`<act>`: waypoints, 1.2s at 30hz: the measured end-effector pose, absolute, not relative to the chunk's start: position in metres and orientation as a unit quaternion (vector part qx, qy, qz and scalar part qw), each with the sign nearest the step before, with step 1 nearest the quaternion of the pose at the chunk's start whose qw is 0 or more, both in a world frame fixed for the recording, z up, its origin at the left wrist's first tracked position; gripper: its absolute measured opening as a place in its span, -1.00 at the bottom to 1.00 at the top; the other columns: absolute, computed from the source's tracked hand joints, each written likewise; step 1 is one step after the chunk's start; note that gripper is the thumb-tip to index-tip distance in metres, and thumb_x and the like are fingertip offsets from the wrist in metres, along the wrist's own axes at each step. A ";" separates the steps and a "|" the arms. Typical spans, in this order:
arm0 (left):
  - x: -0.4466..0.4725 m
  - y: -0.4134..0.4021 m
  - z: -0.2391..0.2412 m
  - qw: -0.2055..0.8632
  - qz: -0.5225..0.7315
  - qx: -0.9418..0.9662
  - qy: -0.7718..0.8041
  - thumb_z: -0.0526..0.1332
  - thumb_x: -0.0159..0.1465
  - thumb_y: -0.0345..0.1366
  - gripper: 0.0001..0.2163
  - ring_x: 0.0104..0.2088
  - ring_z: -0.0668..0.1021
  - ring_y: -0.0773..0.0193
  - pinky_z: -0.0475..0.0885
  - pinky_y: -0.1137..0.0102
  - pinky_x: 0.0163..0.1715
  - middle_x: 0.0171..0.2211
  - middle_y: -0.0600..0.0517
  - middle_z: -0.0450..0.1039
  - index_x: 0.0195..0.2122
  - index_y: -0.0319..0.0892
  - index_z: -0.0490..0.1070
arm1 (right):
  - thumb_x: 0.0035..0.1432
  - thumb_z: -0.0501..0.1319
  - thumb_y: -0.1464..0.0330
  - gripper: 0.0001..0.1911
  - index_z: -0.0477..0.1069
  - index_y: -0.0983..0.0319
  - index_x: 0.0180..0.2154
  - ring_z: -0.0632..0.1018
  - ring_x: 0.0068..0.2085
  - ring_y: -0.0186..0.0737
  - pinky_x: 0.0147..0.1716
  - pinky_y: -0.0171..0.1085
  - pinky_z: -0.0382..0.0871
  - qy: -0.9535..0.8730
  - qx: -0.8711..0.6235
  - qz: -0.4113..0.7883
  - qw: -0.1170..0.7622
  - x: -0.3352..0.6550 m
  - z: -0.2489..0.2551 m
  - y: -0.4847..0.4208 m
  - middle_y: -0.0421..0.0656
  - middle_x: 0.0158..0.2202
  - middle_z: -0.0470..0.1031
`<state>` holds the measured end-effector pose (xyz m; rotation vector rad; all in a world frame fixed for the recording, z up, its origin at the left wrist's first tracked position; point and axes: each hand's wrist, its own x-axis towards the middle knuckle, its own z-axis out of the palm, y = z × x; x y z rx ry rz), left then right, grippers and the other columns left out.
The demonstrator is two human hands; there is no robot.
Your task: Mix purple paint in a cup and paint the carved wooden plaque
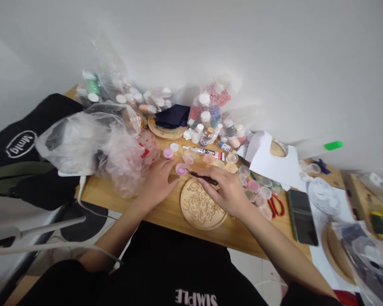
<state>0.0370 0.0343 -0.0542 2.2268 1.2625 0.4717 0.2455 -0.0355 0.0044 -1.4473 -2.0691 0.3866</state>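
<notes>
Right hand (228, 189) apparently above carved disc (201, 208).

wooden table (167, 211) | on it: patterned disc (202, 208) | glue tube (210, 152) | red scissors (282, 206) | phone (302, 219)

The round board (200, 207) lies on the table (164, 210), whose near edge runs just before it. Behind and left of the board sits a cup (180, 169), the tip of a tool (205, 178) at its mouth. The right hand (228, 189), holding the tool, is at the board's right rear edge; the left hand (159, 182) is left of the board, a plastic bag (79, 134) farther left. Well behind the board: a tube (209, 152), then bottles (206, 137). Rightward from it: grouped cups (262, 199), scissors (277, 207), phone (302, 216).
</notes>
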 end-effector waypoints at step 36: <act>0.090 0.059 0.106 0.024 0.543 0.830 0.126 0.31 0.27 -0.41 -0.66 -0.09 0.63 0.20 0.59 0.27 -0.03 -0.12 -0.05 0.61 0.07 -0.12 0.39 | 0.35 0.12 0.38 -0.87 0.45 0.17 -0.19 0.57 -0.45 -0.37 -0.51 -0.40 0.45 -0.816 -0.476 -0.125 0.303 0.282 0.200 -0.078 -0.19 -0.35 0.61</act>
